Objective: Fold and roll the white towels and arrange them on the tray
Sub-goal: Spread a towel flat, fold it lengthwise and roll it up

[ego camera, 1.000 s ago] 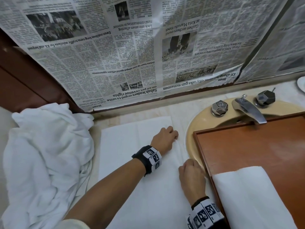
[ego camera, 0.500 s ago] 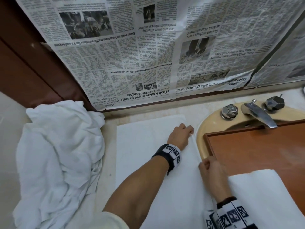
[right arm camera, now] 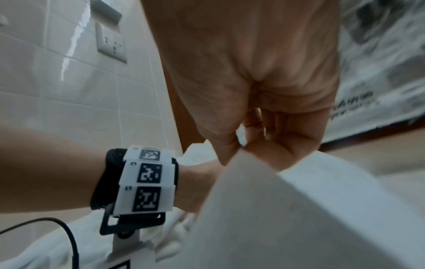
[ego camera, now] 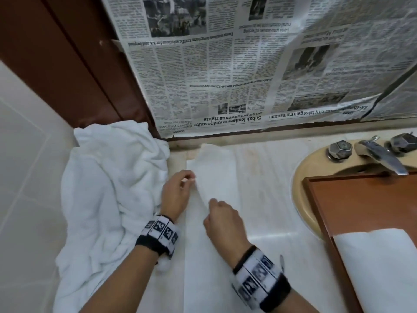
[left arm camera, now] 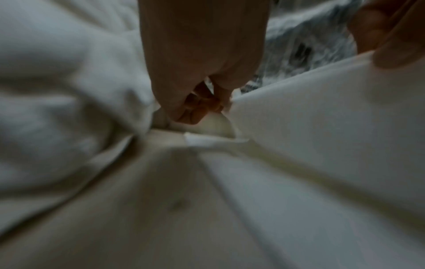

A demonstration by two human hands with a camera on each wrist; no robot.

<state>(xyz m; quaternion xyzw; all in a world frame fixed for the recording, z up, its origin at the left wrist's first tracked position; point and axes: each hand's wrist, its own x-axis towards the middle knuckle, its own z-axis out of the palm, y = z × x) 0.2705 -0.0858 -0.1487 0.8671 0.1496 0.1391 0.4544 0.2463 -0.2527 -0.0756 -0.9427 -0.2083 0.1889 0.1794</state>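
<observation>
A flat white towel (ego camera: 216, 175) lies on the marble counter, its right side lifted and folded over to the left. My left hand (ego camera: 189, 180) pinches the raised edge further back, seen close and blurred in the left wrist view (left arm camera: 202, 109). My right hand (ego camera: 214, 203) pinches the same edge nearer to me, thumb against fingers (right arm camera: 243, 151) on the cloth (right arm camera: 299, 209). A wooden tray (ego camera: 361, 204) sits across the sink at the right with one folded white towel (ego camera: 379, 265) on it.
A crumpled heap of white towels (ego camera: 108, 195) lies left of my hands, against the tiled wall. Newspaper (ego camera: 248, 64) covers the mirror behind. The tap (ego camera: 381, 154) and its two knobs stand behind the tray, on the beige basin rim (ego camera: 300, 177).
Both hands were at the towel's right edge beside the basin. They have carried that edge up and over to the left, folding the towel narrower. The view has swung left.
</observation>
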